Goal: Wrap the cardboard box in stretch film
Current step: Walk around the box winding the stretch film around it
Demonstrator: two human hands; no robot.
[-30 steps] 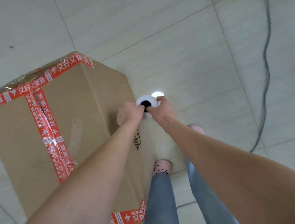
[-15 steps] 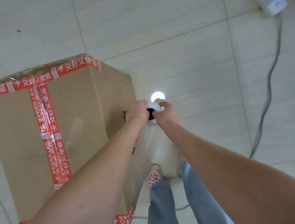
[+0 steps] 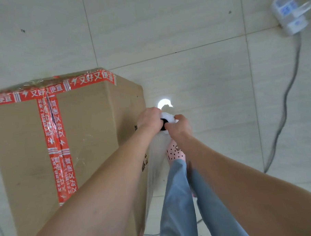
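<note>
- Left hand (image 3: 149,119) and right hand (image 3: 178,125) gripped the top of the upright white stretch-film roll (image 3: 167,116).
- Tall brown cardboard box (image 3: 89,129) stood just beside, at nine o'clock.

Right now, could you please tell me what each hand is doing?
Left hand: gripping the film roll.
Right hand: gripping the same roll.

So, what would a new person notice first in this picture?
The large cardboard box with red printed tape fills the left side. At its right face, the left hand and right hand grip the white stretch film roll. A grey cable trails over the tiled floor on the right.
</note>
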